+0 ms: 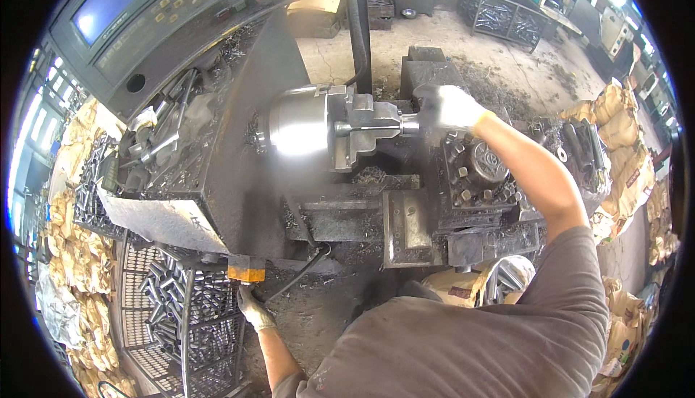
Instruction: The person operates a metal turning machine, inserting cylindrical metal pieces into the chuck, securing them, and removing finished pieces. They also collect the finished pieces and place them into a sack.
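Note:
A bright steel lathe chuck (pixel 300 124) with stepped jaws (pixel 373 119) stands in the middle of the view. A short metal tube (pixel 410 124) sticks out of the jaws to the right. My right hand (pixel 452 108), in a white glove, is closed at the tube's outer end; its fingertips are partly hidden. Below that arm is a tool post (pixel 486 163) with several bolts. Low on the left, my gloved left hand (pixel 255 310) is up against the underside of an orange-yellow box (pixel 246 268) on the machine's front. Its fingers are mostly hidden there.
A mesh bin (pixel 134 304) of cut metal tubes stands left of my left hand. A control panel (pixel 145 18) rises at upper left. Loose tools (pixel 163 145) lie on the headstock. Paper sacks (pixel 622 152) are stacked at right. A container of tubes (pixel 507 278) sits by my body.

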Available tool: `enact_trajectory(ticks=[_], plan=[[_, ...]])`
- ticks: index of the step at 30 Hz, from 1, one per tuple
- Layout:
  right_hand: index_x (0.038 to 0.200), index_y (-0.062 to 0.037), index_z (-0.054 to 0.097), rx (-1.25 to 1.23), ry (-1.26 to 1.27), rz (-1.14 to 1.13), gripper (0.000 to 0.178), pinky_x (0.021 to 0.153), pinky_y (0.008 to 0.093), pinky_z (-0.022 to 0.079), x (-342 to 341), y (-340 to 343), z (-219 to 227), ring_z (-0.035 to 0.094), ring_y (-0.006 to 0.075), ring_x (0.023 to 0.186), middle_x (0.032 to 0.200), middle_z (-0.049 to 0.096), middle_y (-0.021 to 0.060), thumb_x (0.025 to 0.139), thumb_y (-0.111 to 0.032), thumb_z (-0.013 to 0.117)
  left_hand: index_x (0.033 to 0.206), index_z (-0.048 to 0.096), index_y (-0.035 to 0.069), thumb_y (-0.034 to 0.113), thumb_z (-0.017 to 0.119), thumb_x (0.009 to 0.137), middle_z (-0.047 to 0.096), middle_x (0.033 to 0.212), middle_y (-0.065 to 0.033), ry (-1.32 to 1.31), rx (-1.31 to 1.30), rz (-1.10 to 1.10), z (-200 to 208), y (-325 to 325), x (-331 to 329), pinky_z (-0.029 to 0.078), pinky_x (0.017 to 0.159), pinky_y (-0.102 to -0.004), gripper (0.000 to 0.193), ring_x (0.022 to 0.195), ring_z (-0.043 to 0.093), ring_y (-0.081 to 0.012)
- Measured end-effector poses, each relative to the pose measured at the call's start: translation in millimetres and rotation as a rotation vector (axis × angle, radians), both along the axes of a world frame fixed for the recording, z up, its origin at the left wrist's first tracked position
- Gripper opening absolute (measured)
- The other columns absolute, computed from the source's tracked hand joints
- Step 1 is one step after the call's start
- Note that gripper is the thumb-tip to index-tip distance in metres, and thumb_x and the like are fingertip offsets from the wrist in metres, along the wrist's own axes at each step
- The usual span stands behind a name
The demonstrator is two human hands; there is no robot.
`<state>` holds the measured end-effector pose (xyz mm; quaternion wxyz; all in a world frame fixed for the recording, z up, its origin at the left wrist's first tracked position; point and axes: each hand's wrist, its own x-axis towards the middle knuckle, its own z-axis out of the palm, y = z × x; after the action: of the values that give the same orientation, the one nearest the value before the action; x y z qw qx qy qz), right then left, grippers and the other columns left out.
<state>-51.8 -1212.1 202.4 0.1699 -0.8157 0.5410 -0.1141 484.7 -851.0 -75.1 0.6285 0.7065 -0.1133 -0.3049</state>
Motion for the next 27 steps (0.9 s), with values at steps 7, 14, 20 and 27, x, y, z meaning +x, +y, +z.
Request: enact_trajectory(ticks=[7, 14, 20, 27], plan=[[0.116, 0.0028, 0.074, -0.198, -0.614, -0.044, 0.029, 0.085, 0.0343, 0.063, -21, 214, 17, 0.077, 0.018, 0.085, 0.101, 0.08, 0.0132, 0.087, 0.006, 0.069, 0.137, 0.053, -0.014, -0.008, 0.062, 0.096, 0.068, 0.114, -0.0222, -1.437, -0.469, -0.026, 168, -68, -91, 0.056, 0.096, -0.0431, 0.042, 0.103, 0.065, -0.0315], [0.126, -0.0011, 0.074, 0.276, -0.804, -0.223, 0.035, 0.087, 0.031, 0.062, -3, 303, -70, 0.077, 0.0142, 0.096, 0.103, 0.082, 0.0085, 0.092, -0.008, 0.081, 0.149, 0.052, -0.008, 0.008, 0.062, 0.096, 0.073, 0.103, -0.0288, -1.605, -0.363, -0.361, 332, -305, -149, 0.063, 0.078, -0.0491, 0.057, 0.086, 0.076, -0.0402], [0.128, 0.0001, 0.073, 0.316, -0.793, -0.215, 0.038, 0.086, 0.0306, 0.062, -21, 330, -88, 0.077, 0.0135, 0.094, 0.103, 0.081, 0.0106, 0.093, -0.012, 0.081, 0.173, 0.013, 0.014, 0.019, 0.059, 0.092, 0.072, 0.122, -0.0332, -1.586, 0.398, -0.448, 403, -424, -142, 0.057, 0.092, -0.0552, 0.094, 0.106, 0.076, -0.0459], [0.129, 0.0008, 0.072, 0.47, -0.666, -0.112, 0.039, 0.085, 0.0354, 0.062, -24, 324, -122, 0.078, 0.0199, 0.091, 0.099, 0.08, 0.0132, 0.095, -0.017, 0.077, 0.121, 0.069, 0.0, 0.016, 0.066, 0.1, 0.074, 0.086, -0.0191, -1.549, -0.441, -0.491, 291, -269, -247, 0.061, 0.062, -0.0474, 0.027, 0.07, 0.074, -0.038]])
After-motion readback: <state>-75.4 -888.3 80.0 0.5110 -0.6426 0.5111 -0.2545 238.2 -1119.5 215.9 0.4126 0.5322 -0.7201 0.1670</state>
